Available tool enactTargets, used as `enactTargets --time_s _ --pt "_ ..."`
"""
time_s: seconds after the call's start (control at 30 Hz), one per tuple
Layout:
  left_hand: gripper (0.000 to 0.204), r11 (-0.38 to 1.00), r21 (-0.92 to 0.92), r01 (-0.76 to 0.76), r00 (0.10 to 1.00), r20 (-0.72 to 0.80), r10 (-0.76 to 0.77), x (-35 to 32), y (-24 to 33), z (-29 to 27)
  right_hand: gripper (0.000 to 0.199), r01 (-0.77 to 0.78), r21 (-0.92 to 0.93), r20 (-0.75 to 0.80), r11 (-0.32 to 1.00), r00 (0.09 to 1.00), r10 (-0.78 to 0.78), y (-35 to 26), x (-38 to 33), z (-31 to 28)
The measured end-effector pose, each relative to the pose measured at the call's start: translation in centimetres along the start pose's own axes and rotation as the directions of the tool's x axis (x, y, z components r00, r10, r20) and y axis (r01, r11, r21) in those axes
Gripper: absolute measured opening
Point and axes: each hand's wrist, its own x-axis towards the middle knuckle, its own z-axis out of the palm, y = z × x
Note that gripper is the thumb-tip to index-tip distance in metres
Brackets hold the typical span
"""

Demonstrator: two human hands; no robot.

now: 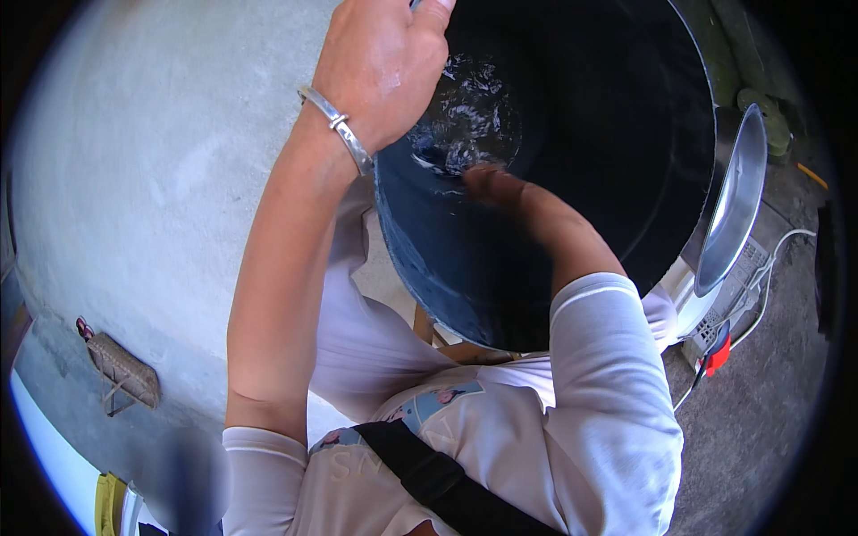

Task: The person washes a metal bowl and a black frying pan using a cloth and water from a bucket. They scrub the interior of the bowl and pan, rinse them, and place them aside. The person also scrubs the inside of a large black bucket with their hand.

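A large dark bucket (617,161), tilted with its mouth toward me, fills the upper middle of the head view. Rippling water (478,107) lies in its lower part. My left hand (384,71), with a silver bangle (338,121) at the wrist, is closed over the bucket's left rim; the frame's top edge cuts off some of its fingers. Down inside the bucket, my right hand (496,186) is at the water's edge. Motion smears its fingers, so I cannot make out their pose or whether they hold anything.
Right of the bucket stands a shiny metal basin (737,201) on edge. Near it are a white cable (760,290), a grey perforated crate (737,272) and a red-and-black object (718,355) on the floor. A small woven stool (123,369) stands far left.
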Motion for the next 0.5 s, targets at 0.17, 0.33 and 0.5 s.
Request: enactTargets --time_s 0.17,0.33,0.5 --pt "0.029 0.998 -0.055 0.002 1.000 -0.017 -0.003 0.6 -1.9 1.0 0.039 -0.197 0.352 -0.121 0.915 0.960 0.253 4.3 3.1 3.8" --pt "0.028 0.999 0.044 -0.015 1.000 -0.015 0.016 0.2 0.2 0.4 0.042 0.017 0.631 -0.314 0.776 0.920 0.235 -5.8 5.3 -3.2" --pt "0.028 0.991 0.083 -0.108 0.994 -0.015 0.109 0.3 0.2 0.3 0.040 0.116 0.523 -0.345 0.844 0.935 0.085 -4.8 2.3 -1.7"
